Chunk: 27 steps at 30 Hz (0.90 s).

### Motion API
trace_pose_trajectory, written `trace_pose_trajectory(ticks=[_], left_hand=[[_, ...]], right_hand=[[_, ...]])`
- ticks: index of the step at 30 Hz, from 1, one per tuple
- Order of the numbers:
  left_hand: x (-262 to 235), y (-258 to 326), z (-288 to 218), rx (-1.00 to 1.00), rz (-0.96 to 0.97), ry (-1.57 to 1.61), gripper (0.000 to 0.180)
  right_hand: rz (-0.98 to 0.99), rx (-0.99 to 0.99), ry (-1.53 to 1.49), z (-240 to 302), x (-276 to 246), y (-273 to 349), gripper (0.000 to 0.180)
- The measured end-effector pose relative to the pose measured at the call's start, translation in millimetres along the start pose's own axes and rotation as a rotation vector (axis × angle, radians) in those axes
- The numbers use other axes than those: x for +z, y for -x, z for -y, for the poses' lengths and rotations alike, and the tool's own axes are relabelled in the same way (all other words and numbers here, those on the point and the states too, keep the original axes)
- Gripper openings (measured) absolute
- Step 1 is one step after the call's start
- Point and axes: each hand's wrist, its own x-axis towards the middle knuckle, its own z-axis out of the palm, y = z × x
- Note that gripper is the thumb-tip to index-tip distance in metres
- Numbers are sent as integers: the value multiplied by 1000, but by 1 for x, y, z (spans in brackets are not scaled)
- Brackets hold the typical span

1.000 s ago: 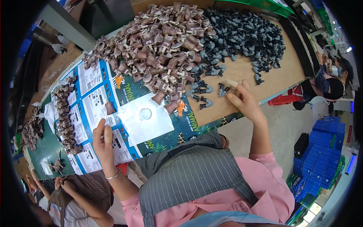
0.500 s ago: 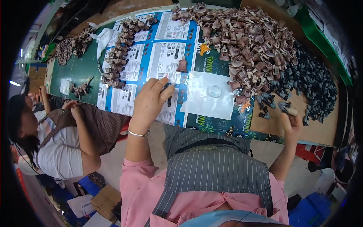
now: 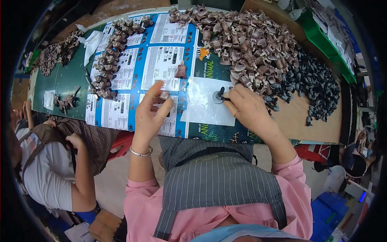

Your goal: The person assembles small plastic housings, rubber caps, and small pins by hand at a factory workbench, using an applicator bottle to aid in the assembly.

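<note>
My left hand [image 3: 151, 117], with a silver bangle at the wrist, is raised over the printed sheets, its thumb and fingers curled around a small brownish plastic part [image 3: 164, 96] with a pale top. To the right, my right hand [image 3: 252, 109] pinches a small dark grey plastic part [image 3: 220, 93] at a round clear disc [image 3: 216, 99]. Whether the part touches the disc's surface I cannot tell. That disc lies on a whitish plastic sheet [image 3: 205, 115]. Just beyond my left hand, a single brown toy body part [image 3: 181, 70] lies on the printed sheet [image 3: 161, 60].
A big heap of brown hollow parts [image 3: 254, 40] covers the back right, beside a pile of dark grey parts [image 3: 318, 84] on cardboard [image 3: 292, 119]. Joined brown-and-dark figures [image 3: 107, 68] form a row at left. A green bin [image 3: 326, 44] borders the right; a co-worker [image 3: 52, 161] sits left.
My right hand has come from the dark pile leftward to the clear disc, bringing a dark grey part. In my left hand the held part now shows a pale top. The whole view has shifted.
</note>
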Motion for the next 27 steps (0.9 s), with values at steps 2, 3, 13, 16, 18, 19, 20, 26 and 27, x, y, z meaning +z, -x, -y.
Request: trace_pose_trajectory(ticks=[2, 3, 13, 16, 18, 19, 20, 26, 27], left_hand=[[9, 8, 1, -55, -119, 579, 32], [11, 11, 10, 7, -108, 615, 36], [21, 14, 29, -33, -65, 628, 43], [15, 5, 18, -264, -67, 1110, 46], [9, 12, 12, -162, -66, 1194, 50], [10, 8, 14, -171, -75, 1207, 54], [10, 7, 18, -160, -69, 1203, 54], [15, 12, 23, -134, -40, 1146, 63], [17, 11, 23, -134, -34, 1145, 63]], right_hand=[[30, -4, 50, 5, 1, -5, 16], [37, -7, 52, 7, -1, -5, 16], [76, 0, 53, 11, -2, -6, 13], [51, 13, 5, 7, -3, -4, 11], [20, 7, 22, 13, -6, -4, 13], [17, 10, 16, 9, -5, -6, 14], [5, 8, 20, 7, -3, -7, 14], [32, -18, 18, 9, 0, -1, 12], [-3, -21, 21, 8, 1, -1, 12]])
